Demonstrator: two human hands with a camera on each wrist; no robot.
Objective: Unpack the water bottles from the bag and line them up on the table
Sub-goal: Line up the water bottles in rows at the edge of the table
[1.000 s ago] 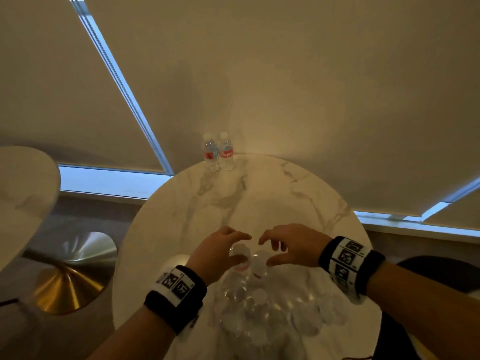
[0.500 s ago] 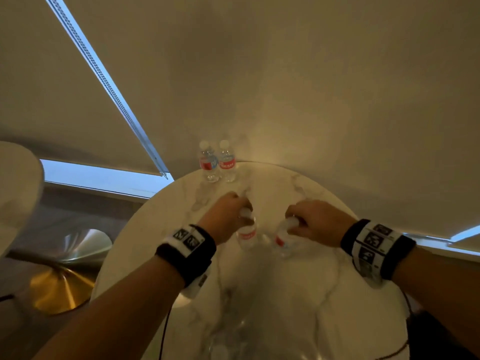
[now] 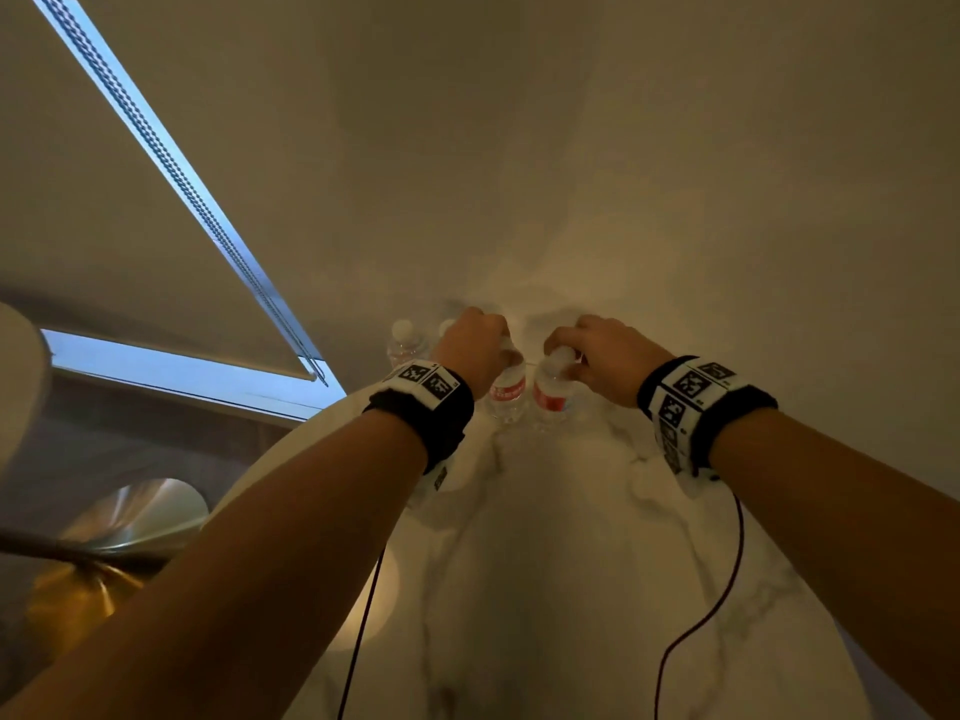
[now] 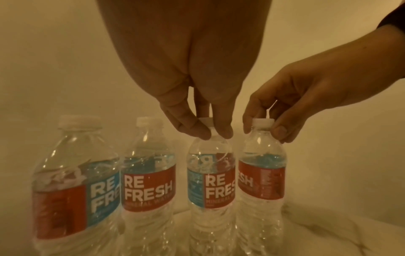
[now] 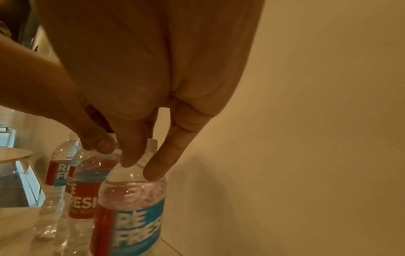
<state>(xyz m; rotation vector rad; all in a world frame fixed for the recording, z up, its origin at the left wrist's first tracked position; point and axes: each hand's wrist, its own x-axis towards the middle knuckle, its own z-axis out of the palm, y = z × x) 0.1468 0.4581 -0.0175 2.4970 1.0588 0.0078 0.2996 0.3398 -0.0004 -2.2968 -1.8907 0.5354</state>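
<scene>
Four clear water bottles with red and blue labels stand in a row at the far edge of the round marble table (image 3: 545, 537). The two on the left (image 4: 76, 190) (image 4: 149, 181) stand free. My left hand (image 4: 215, 132) pinches the neck of the third bottle (image 4: 211, 181) just under its white cap. My right hand (image 4: 263, 131) pinches the cap of the fourth bottle (image 4: 262, 178). In the head view both hands (image 3: 472, 345) (image 3: 597, 350) reach side by side over the held bottles (image 3: 506, 394) (image 3: 550, 397). The bag is out of view.
A pale window blind (image 3: 623, 200) hangs right behind the row. Two thin cables (image 3: 363, 641) (image 3: 717, 589) run from my wrists across the tabletop. To the left are another round table (image 3: 15, 381) and a gold pedestal base (image 3: 130, 517).
Each hand took a bottle from the clear bag at the table's near side and carried it to the far edge beside the two standing bottles. The view tilted up and lost the bag.
</scene>
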